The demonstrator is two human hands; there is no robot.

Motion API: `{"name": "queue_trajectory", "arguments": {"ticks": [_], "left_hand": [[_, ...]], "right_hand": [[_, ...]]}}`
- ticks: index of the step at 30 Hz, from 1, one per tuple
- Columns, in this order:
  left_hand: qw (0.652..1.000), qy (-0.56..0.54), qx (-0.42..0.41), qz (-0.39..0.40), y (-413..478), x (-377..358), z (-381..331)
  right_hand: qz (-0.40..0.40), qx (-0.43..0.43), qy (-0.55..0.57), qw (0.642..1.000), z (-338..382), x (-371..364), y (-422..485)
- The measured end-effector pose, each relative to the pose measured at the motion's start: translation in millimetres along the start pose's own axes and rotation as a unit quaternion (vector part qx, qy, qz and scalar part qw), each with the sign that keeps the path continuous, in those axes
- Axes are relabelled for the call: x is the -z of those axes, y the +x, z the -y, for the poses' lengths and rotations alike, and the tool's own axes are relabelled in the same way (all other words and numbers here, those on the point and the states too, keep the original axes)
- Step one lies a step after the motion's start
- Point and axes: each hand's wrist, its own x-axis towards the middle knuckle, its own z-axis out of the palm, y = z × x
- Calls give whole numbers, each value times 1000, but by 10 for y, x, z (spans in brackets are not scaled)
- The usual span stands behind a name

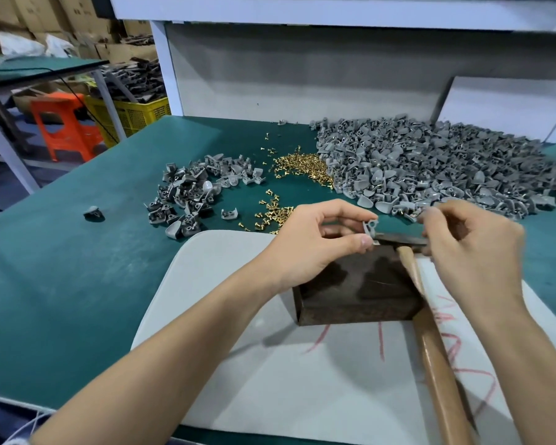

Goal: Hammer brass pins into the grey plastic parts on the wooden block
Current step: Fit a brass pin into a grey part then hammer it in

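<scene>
My left hand (315, 242) pinches a small grey plastic part (371, 228) between thumb and fingers, just above the far edge of the dark wooden block (357, 290). My right hand (472, 248) hovers to the right of the part with curled, blurred fingers; what they hold I cannot tell. A hammer lies beside the block, its wooden handle (430, 342) running toward me and its dark head (402, 240) resting on the block's far edge. Brass pins (302, 167) lie scattered on the green mat, with a nearer cluster of pins (272, 215).
A large heap of grey parts (430, 165) fills the far right of the green mat (77, 268). A smaller pile of grey parts (193, 191) lies far left. The block stands on a grey board (270, 364) with red marks. A white partition (302, 75) rises behind.
</scene>
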Motion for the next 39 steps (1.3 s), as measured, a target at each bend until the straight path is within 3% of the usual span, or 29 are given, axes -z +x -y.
{"name": "queue_trajectory", "arguments": {"ticks": [1,3,6,14,17,21,25,27,31,34,39], "left_hand": [[1000,-1,1,-1,3,-1,-2],[1000,-1,3,-2,2,-9,2],[1000,-4,1,-4,5,-10,5],[994,97,1,-45,-101,77,40],[983,176,-1,-57,-174,116,125],[987,150,43,-21,-182,105,193],[992,109,62,-15,-174,108,234],[993,96,65,-17,-175,112,258],[995,83,60,-20,-171,109,275],[995,78,57,-18,-166,105,279],[996,59,72,-16,-165,107,259]], "right_hand": [[0,-27,-65,998,-81,16,37],[73,-98,-161,979,-215,-1,61],[167,-170,-215,947,-273,-97,3],[149,-229,-233,933,-232,-181,-19],[126,-308,-18,943,-212,-43,8],[147,-391,303,856,-60,138,46],[280,-377,382,796,294,154,-53],[321,-363,360,797,419,162,-87],[320,-385,276,820,637,214,9],[354,-296,112,880,763,248,-4],[347,-222,-7,911,837,144,-129]]}}
